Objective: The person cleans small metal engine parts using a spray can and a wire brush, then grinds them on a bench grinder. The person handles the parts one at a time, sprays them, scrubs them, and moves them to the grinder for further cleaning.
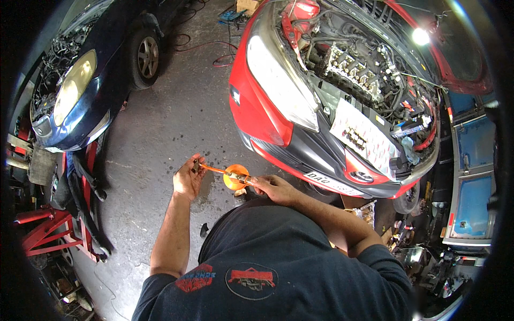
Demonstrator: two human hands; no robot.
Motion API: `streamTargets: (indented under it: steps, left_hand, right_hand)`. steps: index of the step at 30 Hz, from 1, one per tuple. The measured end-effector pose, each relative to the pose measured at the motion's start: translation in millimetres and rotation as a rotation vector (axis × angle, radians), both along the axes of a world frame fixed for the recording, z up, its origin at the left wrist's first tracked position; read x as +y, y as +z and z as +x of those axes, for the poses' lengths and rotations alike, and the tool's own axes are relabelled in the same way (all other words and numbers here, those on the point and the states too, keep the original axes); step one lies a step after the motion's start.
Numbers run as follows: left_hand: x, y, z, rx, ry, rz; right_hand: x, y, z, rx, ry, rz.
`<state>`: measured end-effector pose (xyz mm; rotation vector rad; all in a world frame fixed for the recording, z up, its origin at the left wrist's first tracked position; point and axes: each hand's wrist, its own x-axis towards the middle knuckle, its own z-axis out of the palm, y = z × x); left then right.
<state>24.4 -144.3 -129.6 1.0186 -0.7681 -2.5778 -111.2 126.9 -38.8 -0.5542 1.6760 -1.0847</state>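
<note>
My left hand (187, 178) is raised over the floor with its fingers curled around a small metal part (196, 165). From the right, my right hand (272, 188) grips the end of a slim tool (240, 177) with a pale, metallic-looking section. A thin orange length (213, 169) runs from this tool to the part in my left hand; its exact kind is unclear. Beneath the tool is a round orange container (232, 185), partly covered by it. A small pale object (240, 192) shows beside the container, close to my body.
A red car (262, 115) with its engine exposed stands ahead right. Across its front lies a white cloth (369, 136) bearing several small dark parts (354, 138). A dark blue car (80, 120) and a red metal stand (56, 230) are at left. A red hose (206, 45) trails over the floor.
</note>
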Motion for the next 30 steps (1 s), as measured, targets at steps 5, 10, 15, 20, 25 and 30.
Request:
streamTargets:
  steps: [5,10,15,20,25,30]
  left_hand:
    - [1,3,1,0.011,-0.013,-0.102]
    - [-1,10,2,-0.033,0.043,-0.046]
    - [1,13,4,-0.046,0.056,-0.078]
    - [1,13,4,-0.025,0.076,-0.04]
    - [3,13,3,0.009,0.077,-0.035]
    - [7,12,3,0.007,0.071,-0.036]
  right_hand:
    - [-7,5,-2,-0.016,0.03,0.016]
    - [-11,7,-1,-0.022,0.037,0.059]
    - [-14,-2,-5,-0.039,0.057,0.049]
    - [-15,-2,-5,-0.019,0.101,0.073]
    - [-13,6,-3,-0.024,0.117,0.051]
    - [-8,5,2,-0.044,0.052,0.01]
